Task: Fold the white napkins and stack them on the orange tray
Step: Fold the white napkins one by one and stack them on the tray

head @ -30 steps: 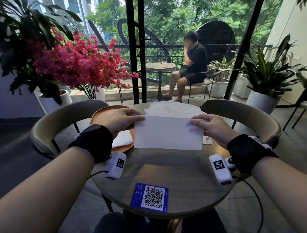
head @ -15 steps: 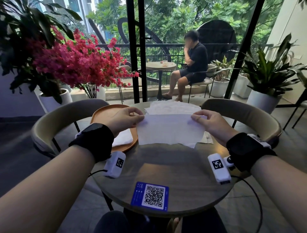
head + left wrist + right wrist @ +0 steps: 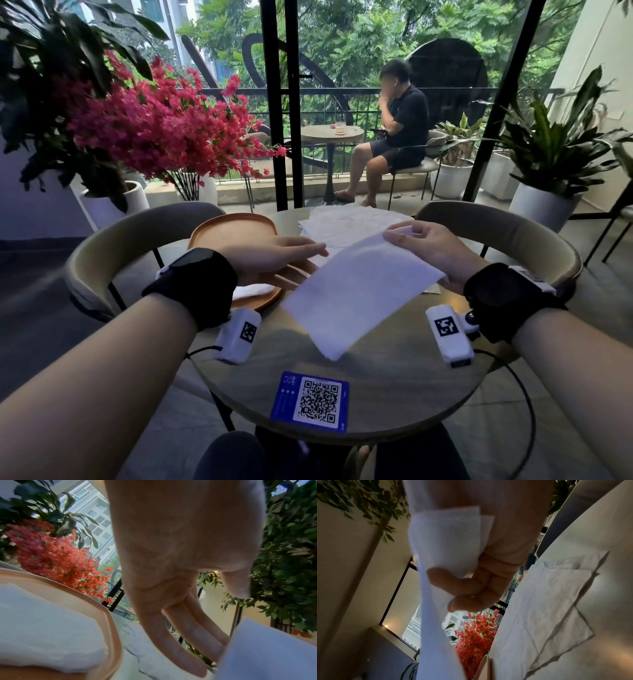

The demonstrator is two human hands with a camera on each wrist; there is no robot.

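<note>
A white napkin point(image 3: 359, 294), folded in half, hangs tilted over the round table point(image 3: 394, 387). My right hand point(image 3: 397, 236) pinches its far right corner; in the right wrist view the fingers point(image 3: 464, 586) curl round the napkin point(image 3: 443, 545). My left hand point(image 3: 308, 255) is flat with straight fingers above the orange tray point(image 3: 229, 229), fingertips at the napkin's left edge. The left wrist view shows those fingers point(image 3: 173, 642) reaching behind the napkin point(image 3: 267, 650). One folded napkin point(image 3: 253, 291) lies on the tray's near part point(image 3: 42, 635).
A loose pile of unfolded napkins point(image 3: 349, 222) lies at the table's far side. A blue QR card point(image 3: 310, 401) sits near the front edge. Two curved chairs point(image 3: 130, 240) flank the table. A pink flowering plant point(image 3: 154, 137) stands at back left.
My left hand has let go of the napkin's left corner and flattened over the tray. The napkin, held before by both hands, now swings down tilted from my right hand.
</note>
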